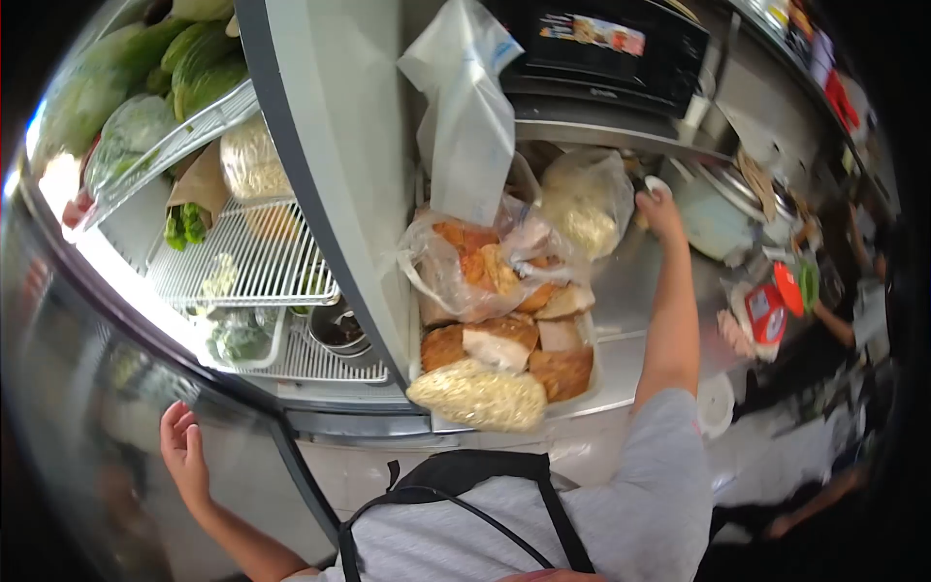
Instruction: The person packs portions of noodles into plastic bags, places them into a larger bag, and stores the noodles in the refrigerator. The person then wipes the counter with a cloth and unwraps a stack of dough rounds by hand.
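One small, rounded white object [657, 183] is gripped in the right hand [663, 217] over the steel counter [621, 301]; the left hand [184, 441] hangs open. A bump could topple the clear bag of pale-yellow shreds [480, 396].

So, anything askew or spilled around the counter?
One thing: the bag of pale yellow food looks to jut past the front edge of the heaped tray, so it may be poorly supported. The fridge door also stands open. No clear spill or damage visible; the far right is too blurred to judge.
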A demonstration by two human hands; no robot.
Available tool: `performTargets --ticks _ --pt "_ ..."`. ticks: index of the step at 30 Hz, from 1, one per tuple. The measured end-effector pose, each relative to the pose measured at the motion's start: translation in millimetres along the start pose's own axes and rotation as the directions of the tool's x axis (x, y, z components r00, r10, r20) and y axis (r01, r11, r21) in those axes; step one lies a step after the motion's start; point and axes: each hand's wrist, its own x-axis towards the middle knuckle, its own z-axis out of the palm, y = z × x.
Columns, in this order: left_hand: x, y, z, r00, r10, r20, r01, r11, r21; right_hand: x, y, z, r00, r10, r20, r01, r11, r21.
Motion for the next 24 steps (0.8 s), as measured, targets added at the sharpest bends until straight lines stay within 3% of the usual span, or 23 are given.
performTargets --ticks 2,4,6,8,10,12,14,15,17,19,21,22,24 --pt "-41 3 -3 0.986 -0.164 -0.036 0.164 0.986 -0.003 49 45 26 0.984 -0.177 -0.009 0.161 0.913 -0.376" --pt "-80 11 -13 0.925 -0.379 -0.015 0.380 0.925 0.002 67 30 41 0.996 -0.093 0.017 0.091 0.909 -0.407" --pt "-112 6 -23 0.865 -0.501 -0.030 0.502 0.860 0.094 93 37 57 0.972 -0.233 0.022 0.223 0.898 -0.380" --pt "-135 23 -25 0.763 -0.644 -0.055 0.646 0.758 0.094 122 58 80 0.929 -0.355 -0.100 0.267 0.833 -0.484" --pt "-155 34 -26 0.694 -0.715 -0.089 0.719 0.694 0.027 161 97 108 0.940 -0.328 -0.098 0.292 0.918 -0.270" --pt "-158 43 -27 0.663 -0.747 -0.057 0.749 0.662 0.029 142 72 102 0.988 -0.098 0.123 0.116 0.981 -0.155" --pt "-150 50 -18 0.661 -0.750 0.037 0.745 0.661 0.090 110 38 88 0.904 0.160 0.396 -0.090 0.978 -0.191" --pt "-148 48 -15 0.668 -0.745 0.010 0.742 0.666 0.075 113 47 90 0.872 0.199 0.448 -0.076 0.958 -0.278" --pt "-145 43 -14 0.685 -0.727 -0.046 0.729 0.683 0.050 145 100 106 0.870 0.111 0.480 0.085 0.926 -0.368" --pt "-147 41 -15 0.688 -0.726 -0.013 0.725 0.686 0.057 183 153 116 0.920 -0.080 0.383 0.165 0.967 -0.194" --pt "-152 34 -19 0.697 -0.717 0.013 0.714 0.695 0.084 171 160 106 0.976 -0.148 0.159 0.118 0.976 0.185" --pt "-155 27 -21 0.708 -0.706 0.018 0.701 0.706 0.102 163 157 102 0.988 -0.147 0.040 0.122 0.920 0.371" --pt "-159 21 -25 0.723 -0.690 0.025 0.685 0.722 0.101 140 154 90 1.000 0.030 0.002 -0.028 0.885 0.465"
